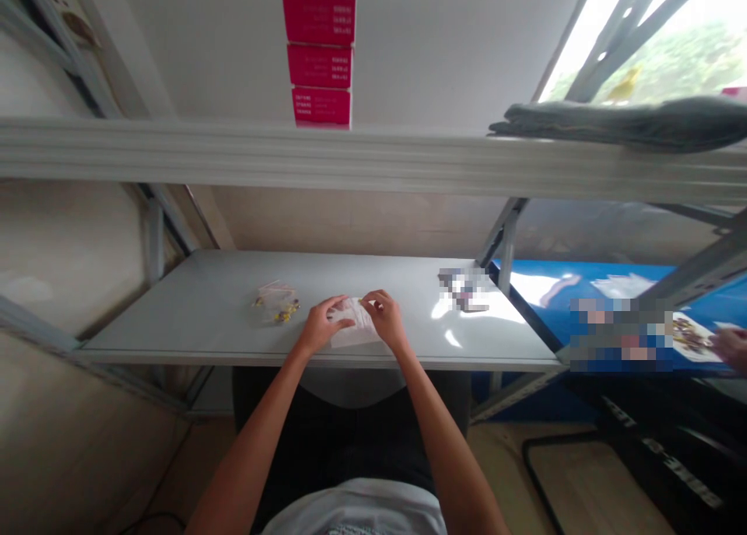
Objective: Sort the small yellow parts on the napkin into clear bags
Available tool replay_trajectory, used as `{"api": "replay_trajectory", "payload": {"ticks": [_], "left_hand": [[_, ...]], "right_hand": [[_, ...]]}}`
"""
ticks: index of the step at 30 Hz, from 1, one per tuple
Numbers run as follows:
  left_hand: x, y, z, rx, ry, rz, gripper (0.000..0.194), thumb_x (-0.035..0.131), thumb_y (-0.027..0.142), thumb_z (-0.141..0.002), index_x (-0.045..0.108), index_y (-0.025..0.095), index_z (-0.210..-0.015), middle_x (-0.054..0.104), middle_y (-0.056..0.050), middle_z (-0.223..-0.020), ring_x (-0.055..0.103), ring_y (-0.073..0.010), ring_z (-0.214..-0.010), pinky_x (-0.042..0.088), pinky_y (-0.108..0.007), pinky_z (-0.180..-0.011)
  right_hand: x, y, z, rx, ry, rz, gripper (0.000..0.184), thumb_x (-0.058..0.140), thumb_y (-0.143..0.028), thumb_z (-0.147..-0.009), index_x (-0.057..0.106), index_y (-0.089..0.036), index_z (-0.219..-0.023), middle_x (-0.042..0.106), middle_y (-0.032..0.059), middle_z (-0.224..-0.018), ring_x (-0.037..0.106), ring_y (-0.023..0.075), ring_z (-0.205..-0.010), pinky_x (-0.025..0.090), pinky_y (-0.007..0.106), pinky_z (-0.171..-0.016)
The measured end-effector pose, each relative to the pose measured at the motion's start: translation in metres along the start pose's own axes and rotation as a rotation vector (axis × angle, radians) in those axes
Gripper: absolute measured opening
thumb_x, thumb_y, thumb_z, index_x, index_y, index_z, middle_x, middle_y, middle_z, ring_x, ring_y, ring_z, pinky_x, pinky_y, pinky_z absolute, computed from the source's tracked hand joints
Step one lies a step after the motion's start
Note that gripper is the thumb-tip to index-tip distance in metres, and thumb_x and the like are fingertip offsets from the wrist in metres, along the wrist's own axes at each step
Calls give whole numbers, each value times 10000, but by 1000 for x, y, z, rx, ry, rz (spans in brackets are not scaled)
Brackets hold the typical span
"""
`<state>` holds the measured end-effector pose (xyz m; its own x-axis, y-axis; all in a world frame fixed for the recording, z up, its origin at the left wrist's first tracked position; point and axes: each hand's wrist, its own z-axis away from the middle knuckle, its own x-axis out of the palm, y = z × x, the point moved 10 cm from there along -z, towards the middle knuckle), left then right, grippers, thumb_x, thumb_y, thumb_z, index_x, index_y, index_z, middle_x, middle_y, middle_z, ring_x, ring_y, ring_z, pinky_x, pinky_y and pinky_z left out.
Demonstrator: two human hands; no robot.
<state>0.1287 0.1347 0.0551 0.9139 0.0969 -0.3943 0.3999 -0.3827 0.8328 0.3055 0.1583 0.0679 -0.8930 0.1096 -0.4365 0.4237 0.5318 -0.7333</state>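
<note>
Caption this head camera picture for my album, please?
The left hand and right hand hold a translucent plastic bag on a grey metal shelf.

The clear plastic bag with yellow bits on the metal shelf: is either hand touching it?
No, the clear plastic bag lies apart from the left hand and right hand, which both hold a white translucent sheet.

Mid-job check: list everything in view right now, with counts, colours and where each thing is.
translucent white bag: 1, white, on the shelf between the hands
clear plastic bag: 1, clear with yellow parts, on the shelf left of the hands
blurred item: 1, colour unclear, right end of the shelf
metal shelf: 1, grey, in front of the person
red cartons: 3, red, stacked above the upper shelf edge
folded cloth: 1, dark grey, upper shelf, right
blue surface: 1, blue, right of the shelf
co-worker's hand: 1, far right edge
left hand: 1, on the bag
right hand: 1, on the bag
</note>
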Motion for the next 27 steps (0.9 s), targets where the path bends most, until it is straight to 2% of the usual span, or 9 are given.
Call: {"api": "replay_trajectory", "payload": {"ticks": [3,6,10,12,16,18,23,27], "left_hand": [[3,10,4,73,-3,-15,584,880,404,-716,710,201,-1237,743,-114,-1202,696,-259,-1075,535,-406,-987],[3,14,10,111,8,-17,553,871,402,-734,719,206,-1228,734,-118,-1227,679,-265,-1132,509,-416,-1034],[-1,4,12,56,15,31,616,889,423,-701,707,200,-1246,731,-117,-1231,684,-268,-1120,514,-412,-1027],[-3,-3,12,-5,31,62,665,894,428,-688,690,184,-1272,735,-120,-1219,691,-268,-1100,522,-408,-1011],[-6,-15,12,-95,51,106,719,895,406,-680,656,164,-1312,747,-116,-1183,695,-262,-1099,519,-399,-1015],[-3,-17,12,-110,31,119,732,900,397,-665,653,166,-1314,754,-110,-1164,699,-261,-1095,518,-400,-1021],[2,-20,13,-128,-8,120,703,902,399,-648,681,178,-1277,754,-111,-1180,704,-277,-1107,514,-423,-1039],[3,-21,13,-124,-16,121,678,901,394,-646,699,174,-1255,752,-124,-1200,702,-290,-1130,508,-429,-1057]], "right_hand": [[19,-6,7,-13,-104,-177,176,628,-330,-932,735,-200,-883,697,73,-992,601,158,-780,472,256,-667],[32,-9,13,-19,-169,-227,198,611,-344,-939,747,-205,-904,707,75,-992,631,169,-818,472,254,-655],[34,-15,16,-60,-194,-224,235,581,-361,-972,764,-215,-956,716,86,-1053,660,191,-947,483,256,-697],[26,-12,15,-39,-136,-176,266,538,-354,-999,764,-213,-986,724,84,-1059,659,185,-957,485,255,-726],[-9,8,12,125,114,109,308,472,-282,-1020,759,-173,-993,723,73,-941,615,159,-758,466,266,-747],[-18,15,9,190,132,277,275,495,-232,-1001,763,-174,-1017,721,73,-962,618,164,-767,455,270,-768],[-4,24,-2,232,-74,517,276,526,-183,-985,749,-236,-1139,702,73,-1134,658,182,-935,448,263,-823],[15,21,-1,167,-224,595,286,523,-221,-1004,737,-269,-1187,680,63,-1172,656,189,-994,458,266,-840]]}}
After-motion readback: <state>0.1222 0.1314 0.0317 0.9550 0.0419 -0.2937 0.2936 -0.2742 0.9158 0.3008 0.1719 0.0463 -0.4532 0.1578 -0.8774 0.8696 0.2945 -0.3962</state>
